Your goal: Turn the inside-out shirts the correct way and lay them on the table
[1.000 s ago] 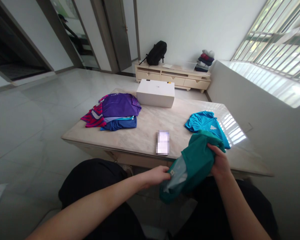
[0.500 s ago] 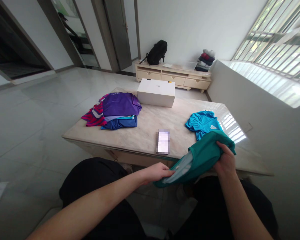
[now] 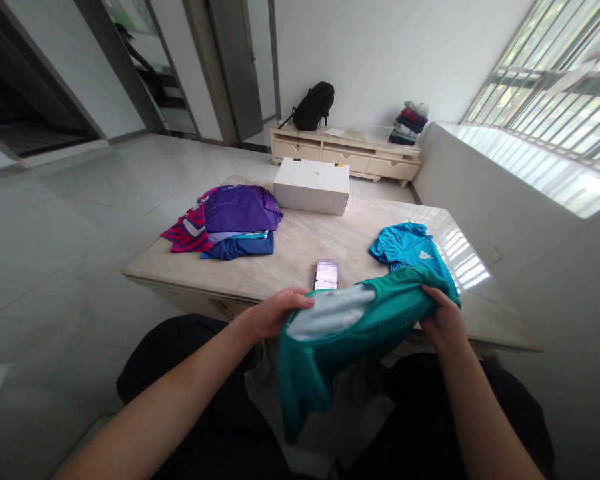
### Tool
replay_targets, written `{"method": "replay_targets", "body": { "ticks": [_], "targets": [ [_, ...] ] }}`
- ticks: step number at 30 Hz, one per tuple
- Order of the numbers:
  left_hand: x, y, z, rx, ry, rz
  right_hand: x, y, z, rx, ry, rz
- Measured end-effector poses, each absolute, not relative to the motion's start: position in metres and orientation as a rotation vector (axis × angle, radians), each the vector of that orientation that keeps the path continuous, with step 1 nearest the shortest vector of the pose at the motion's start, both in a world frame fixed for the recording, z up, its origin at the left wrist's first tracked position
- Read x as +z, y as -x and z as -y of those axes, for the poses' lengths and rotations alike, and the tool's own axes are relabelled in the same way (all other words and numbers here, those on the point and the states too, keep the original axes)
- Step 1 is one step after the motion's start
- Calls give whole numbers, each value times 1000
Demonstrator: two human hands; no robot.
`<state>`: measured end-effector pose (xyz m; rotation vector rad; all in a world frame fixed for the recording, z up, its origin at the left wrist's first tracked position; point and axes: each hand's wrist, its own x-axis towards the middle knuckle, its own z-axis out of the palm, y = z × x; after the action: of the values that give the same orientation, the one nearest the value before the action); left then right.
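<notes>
Nearest the camera, both bare forearms reach forward over dark-clothed legs. The left hand (image 3: 275,312) is closed on one edge of a teal shirt (image 3: 330,347), and the right hand (image 3: 443,320) grips the opposite edge, at about 3 o'clock from the left. The shirt is stretched between them, just in front of the near edge of the surface (image 3: 290,267), with its pale inner side showing on top and one end hanging down toward the legs.

Just beyond the shirt, at 12 o'clock, a small blurred item (image 3: 327,274) lies on the surface. At 1 o'clock of it lies a bright blue shirt (image 3: 405,245), close to the right hand. At 10 o'clock sits a pile of folded clothes (image 3: 230,223), purple on top. Farther back stands a white box (image 3: 312,187). Beyond the surface, at 12 o'clock, a low cabinet (image 3: 347,155) against the wall carries a black backpack (image 3: 313,107) and a stack of garments (image 3: 409,123).
</notes>
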<state>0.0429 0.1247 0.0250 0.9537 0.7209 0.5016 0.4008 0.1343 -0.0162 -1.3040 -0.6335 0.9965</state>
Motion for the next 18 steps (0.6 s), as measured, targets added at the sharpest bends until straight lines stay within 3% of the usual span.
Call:
{"method": "replay_targets", "body": {
  "ticks": [5,10,18],
  "targets": [
    [31,-32,-127,701,-805,-672,-38,-395,-131,984,1733,1268],
    [27,-42,-116,572,-803,-628,-62,-373,-123,1180,1791,1744],
    [20,-43,-113,445,-849,-585,-64,-343,-116,1059,1760,2041]
  ]
}}
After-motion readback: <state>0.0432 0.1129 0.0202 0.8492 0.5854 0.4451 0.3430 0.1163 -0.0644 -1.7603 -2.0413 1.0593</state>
